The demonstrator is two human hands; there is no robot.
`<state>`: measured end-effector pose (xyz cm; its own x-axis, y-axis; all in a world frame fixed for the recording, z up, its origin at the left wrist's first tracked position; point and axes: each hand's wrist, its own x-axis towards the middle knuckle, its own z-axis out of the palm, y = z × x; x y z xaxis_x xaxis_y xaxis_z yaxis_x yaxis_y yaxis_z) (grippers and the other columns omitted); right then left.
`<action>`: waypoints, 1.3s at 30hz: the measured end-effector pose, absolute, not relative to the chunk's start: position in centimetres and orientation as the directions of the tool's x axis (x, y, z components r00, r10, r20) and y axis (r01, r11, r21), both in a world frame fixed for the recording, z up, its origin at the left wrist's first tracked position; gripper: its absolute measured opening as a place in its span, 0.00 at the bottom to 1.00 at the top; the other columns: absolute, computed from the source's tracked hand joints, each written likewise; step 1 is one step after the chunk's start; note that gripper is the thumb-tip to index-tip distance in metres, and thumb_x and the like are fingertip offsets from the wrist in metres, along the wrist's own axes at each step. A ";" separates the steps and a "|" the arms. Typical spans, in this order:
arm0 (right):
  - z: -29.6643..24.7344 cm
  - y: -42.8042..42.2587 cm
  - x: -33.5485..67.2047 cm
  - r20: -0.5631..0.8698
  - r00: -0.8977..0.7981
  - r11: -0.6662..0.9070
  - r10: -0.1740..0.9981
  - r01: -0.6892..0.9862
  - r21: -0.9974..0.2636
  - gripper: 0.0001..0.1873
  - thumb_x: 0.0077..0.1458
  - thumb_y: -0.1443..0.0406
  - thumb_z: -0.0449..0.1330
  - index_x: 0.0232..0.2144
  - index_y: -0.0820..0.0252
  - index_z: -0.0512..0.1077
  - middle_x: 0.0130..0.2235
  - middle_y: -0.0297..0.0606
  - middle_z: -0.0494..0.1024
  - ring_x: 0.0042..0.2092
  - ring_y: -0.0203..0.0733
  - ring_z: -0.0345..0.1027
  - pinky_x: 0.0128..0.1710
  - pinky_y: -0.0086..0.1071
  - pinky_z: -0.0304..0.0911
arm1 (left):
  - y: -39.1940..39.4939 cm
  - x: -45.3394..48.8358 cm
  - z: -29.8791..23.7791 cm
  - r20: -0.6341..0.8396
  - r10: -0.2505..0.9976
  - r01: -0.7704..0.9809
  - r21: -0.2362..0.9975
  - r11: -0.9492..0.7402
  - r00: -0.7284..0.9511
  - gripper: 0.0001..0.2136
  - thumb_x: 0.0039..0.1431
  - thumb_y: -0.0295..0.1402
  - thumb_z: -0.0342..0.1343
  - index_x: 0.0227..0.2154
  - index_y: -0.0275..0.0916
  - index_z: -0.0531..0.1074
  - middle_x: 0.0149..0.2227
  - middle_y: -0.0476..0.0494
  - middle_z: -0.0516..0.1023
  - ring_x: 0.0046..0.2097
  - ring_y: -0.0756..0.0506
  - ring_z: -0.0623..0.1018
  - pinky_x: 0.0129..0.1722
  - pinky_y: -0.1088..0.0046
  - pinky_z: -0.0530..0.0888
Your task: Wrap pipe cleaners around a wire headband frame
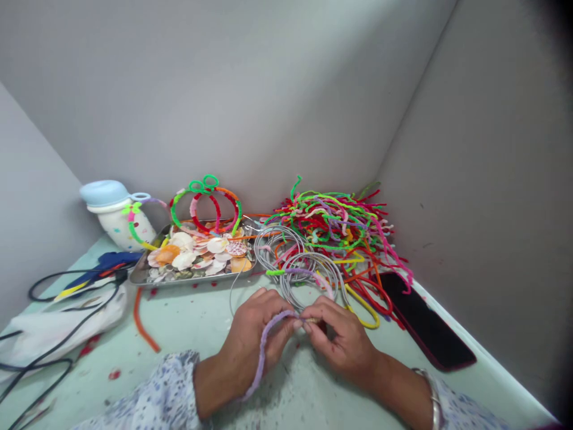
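Note:
A fuzzy lilac pipe cleaner point(262, 352) curves over my left hand point(255, 325), its loose end hanging down near the wrist. The fingers of my left hand are closed on it. My right hand point(342, 334) meets the left at the fingertips, pinching the other end of the pipe cleaner; a small tan bit shows between those fingers, too small to name. Just beyond both hands lie coils of grey wire point(308, 261). A multicoloured strip of pipe cleaner point(299, 272) in green, lilac and pink rests across the coils.
A metal tray point(197, 280) of seashells point(183, 260) stands behind my left hand, with pipe-cleaner hoops point(206, 184) above it. Further right are a heap of pipe cleaners point(331, 218) and a phone point(425, 322). Leftward are a bottle point(120, 221), blue-handled pliers point(105, 263), a plastic bag point(85, 313) and black cable point(67, 361).

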<state>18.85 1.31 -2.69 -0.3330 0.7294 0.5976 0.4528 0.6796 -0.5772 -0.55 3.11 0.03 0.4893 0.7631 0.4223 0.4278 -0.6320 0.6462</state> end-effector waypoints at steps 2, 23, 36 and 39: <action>-2.7 1.3 18.8 0.594 -0.329 0.675 0.734 0.451 -0.584 0.07 0.59 0.71 0.55 0.38 0.59 0.71 0.29 0.34 0.68 0.29 0.36 0.64 0.28 0.28 0.60 | 3.1 -0.5 -0.1 0.417 0.778 0.435 0.657 -0.615 0.470 0.07 0.61 0.34 0.56 0.29 0.38 0.73 0.28 0.47 0.74 0.33 0.46 0.71 0.36 0.68 0.65; -2.7 1.2 18.6 0.594 -0.368 0.697 0.715 0.430 -0.573 0.07 0.59 0.72 0.54 0.36 0.60 0.71 0.29 0.35 0.71 0.30 0.36 0.66 0.29 0.28 0.60 | 2.9 -0.4 0.8 0.348 0.826 0.424 0.731 -0.535 0.443 0.07 0.59 0.33 0.56 0.27 0.38 0.74 0.26 0.47 0.74 0.32 0.46 0.71 0.35 0.69 0.65; -2.9 1.4 18.7 0.607 -0.357 0.700 0.710 0.445 -0.558 0.06 0.58 0.72 0.54 0.35 0.60 0.71 0.28 0.34 0.69 0.29 0.35 0.65 0.28 0.28 0.59 | 3.3 -0.3 1.0 0.302 0.824 0.432 0.736 -0.521 0.480 0.09 0.60 0.35 0.55 0.27 0.39 0.74 0.27 0.46 0.75 0.33 0.45 0.71 0.36 0.67 0.66; -2.9 1.4 18.7 0.610 -0.366 0.708 0.703 0.442 -0.550 0.06 0.58 0.72 0.54 0.35 0.60 0.70 0.28 0.34 0.68 0.29 0.35 0.64 0.27 0.28 0.59 | 3.4 -0.3 0.8 0.291 0.826 0.456 0.722 -0.520 0.482 0.11 0.61 0.35 0.53 0.26 0.38 0.73 0.27 0.46 0.75 0.32 0.45 0.71 0.35 0.68 0.66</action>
<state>18.71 1.38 -2.90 -0.3663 0.7025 0.6101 0.4419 0.7084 -0.5504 -0.29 3.38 0.82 0.4819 0.8264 0.2913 0.4557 -0.5204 0.7222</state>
